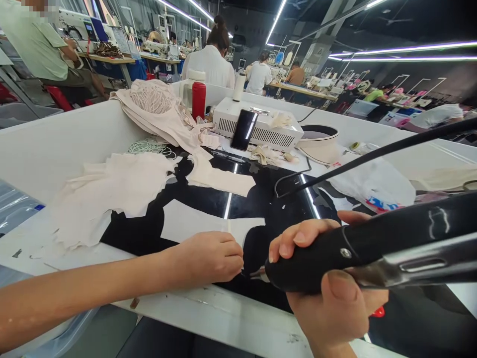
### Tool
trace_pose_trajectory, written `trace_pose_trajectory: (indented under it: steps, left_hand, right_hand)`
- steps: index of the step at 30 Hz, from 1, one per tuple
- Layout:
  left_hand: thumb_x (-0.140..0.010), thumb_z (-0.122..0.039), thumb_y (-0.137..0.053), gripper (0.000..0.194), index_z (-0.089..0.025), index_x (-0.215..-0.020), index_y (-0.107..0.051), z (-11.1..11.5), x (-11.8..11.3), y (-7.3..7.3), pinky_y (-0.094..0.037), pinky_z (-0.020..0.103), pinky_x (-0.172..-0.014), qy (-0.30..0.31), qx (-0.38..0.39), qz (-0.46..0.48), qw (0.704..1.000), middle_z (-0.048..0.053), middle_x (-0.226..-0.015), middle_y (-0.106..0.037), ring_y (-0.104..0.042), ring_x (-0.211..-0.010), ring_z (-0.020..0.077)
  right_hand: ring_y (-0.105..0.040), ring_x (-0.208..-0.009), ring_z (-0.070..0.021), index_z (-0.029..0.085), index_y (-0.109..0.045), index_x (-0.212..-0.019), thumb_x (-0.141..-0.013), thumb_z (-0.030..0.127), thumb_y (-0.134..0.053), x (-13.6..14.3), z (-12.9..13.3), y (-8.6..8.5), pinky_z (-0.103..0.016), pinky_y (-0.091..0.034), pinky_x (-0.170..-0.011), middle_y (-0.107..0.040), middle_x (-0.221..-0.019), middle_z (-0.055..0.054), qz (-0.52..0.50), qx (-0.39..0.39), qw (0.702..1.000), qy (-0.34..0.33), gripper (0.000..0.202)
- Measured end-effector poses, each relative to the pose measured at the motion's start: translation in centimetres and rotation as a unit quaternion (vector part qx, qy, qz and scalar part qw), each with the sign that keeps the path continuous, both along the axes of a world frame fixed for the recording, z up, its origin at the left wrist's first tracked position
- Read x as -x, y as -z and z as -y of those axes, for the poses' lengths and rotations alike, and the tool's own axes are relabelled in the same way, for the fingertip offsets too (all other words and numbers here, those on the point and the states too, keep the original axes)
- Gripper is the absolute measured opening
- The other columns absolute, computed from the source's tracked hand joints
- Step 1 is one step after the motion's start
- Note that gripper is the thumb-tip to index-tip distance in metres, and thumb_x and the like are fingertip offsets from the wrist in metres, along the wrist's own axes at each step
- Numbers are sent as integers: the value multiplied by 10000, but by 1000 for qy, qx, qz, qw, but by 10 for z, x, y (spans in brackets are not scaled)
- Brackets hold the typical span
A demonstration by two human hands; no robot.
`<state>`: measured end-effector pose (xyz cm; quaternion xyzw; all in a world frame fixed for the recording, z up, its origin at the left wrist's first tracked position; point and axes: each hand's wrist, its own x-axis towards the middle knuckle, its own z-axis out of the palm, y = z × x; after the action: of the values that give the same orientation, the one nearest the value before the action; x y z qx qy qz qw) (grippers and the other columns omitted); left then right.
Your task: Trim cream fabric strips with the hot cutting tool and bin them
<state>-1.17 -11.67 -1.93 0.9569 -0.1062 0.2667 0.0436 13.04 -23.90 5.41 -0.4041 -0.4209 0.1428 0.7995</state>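
A flat white cut piece (197,220), fabric or paper, lies on the black shiny board (141,231). My left hand (214,256) is closed at its near right edge, fingers pinched on it; the fingertips are partly hidden. My right hand (331,298) wraps round a thick black handheld tool (309,266) with a long metal lever along its side. The tool's pointed metal tip (260,274) faces left, just right of my left fingers. Beyond the white piece lies a cream fabric cutout (223,180).
Cream fabric pieces (115,184) are stacked at left, beneath heaped cream fabric (152,112). A phone (244,130) leans on a white vented box (276,130). A red bottle (198,100) stands behind. A black cable (357,161) crosses at right above a plastic bag (376,181). Other people sit beyond.
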Motion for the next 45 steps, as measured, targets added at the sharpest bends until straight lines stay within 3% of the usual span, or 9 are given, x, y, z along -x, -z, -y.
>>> trace_pose_trajectory:
  steps: [7, 17, 23, 27, 32, 39, 45]
  left_hand:
    - [-1119, -118, -511, 284, -155, -900, -689, 1, 1, -8, -590, 283, -921, 5, 48, -12, 999, 46, -923, -746, -677, -843, 154]
    - [-1143, -170, -524, 255, -154, -972, -713, -1, 3, -7, -575, 305, -938, 15, 81, -31, 996, 57, -960, -758, -685, -898, 176]
    - [-1117, -178, -599, 158, -153, -986, -684, -3, -1, -4, -565, 319, -899, -17, 98, -56, 993, 50, -944, -735, -681, -914, 198]
    - [-1076, -99, -617, 144, -166, -954, -651, -4, -2, -4, -559, 318, -905, -29, 84, -51, 995, 54, -975, -722, -680, -953, 203]
    - [-1077, -37, -575, 174, -175, -1036, -672, -7, 2, -12, -547, 311, -981, 21, 121, -63, 990, 57, -1086, -750, -686, -1009, 187]
    - [-1089, -53, -583, 198, -148, -1175, -734, -17, 7, -4, -539, 331, -1091, 63, 133, -69, 987, 86, -1160, -788, -731, -1103, 200]
    - [-1094, -58, -569, 233, -154, -1188, -760, -23, 11, -8, -567, 327, -1075, 78, 120, -72, 987, 89, -1168, -797, -746, -1111, 206]
  right_hand:
    - [-637, -557, -151, 245, -664, -1176, -810, 365, -908, 8, -12, 0, -282, -560, -438, -699, -795, 44, -48, -70, 996, -11, 456]
    - [-649, -581, -148, 238, -690, -1199, -813, 302, -906, 6, -14, 5, -281, -582, -460, -708, -808, 35, -37, -78, 996, -24, 447]
    - [-651, -586, -150, 249, -692, -1207, -801, 313, -921, 5, -15, 6, -286, -597, -473, -714, -807, 38, -34, -74, 996, -26, 470]
    - [-647, -584, -151, 251, -686, -1213, -812, 314, -909, 5, -13, 6, -289, -598, -468, -711, -814, 38, -34, -74, 996, -26, 463]
    - [-651, -587, -145, 247, -686, -1231, -826, 304, -894, 5, -12, 8, -283, -593, -475, -712, -839, 33, -34, -84, 996, -28, 459]
    - [-641, -562, -143, 247, -695, -1209, -813, 337, -925, 6, -14, 6, -276, -564, -446, -709, -823, 39, -31, -85, 995, -28, 467]
    - [-626, -538, -150, 252, -706, -1171, -770, 363, -960, 6, -14, 3, -282, -569, -430, -720, -793, 47, -42, -71, 996, -16, 487]
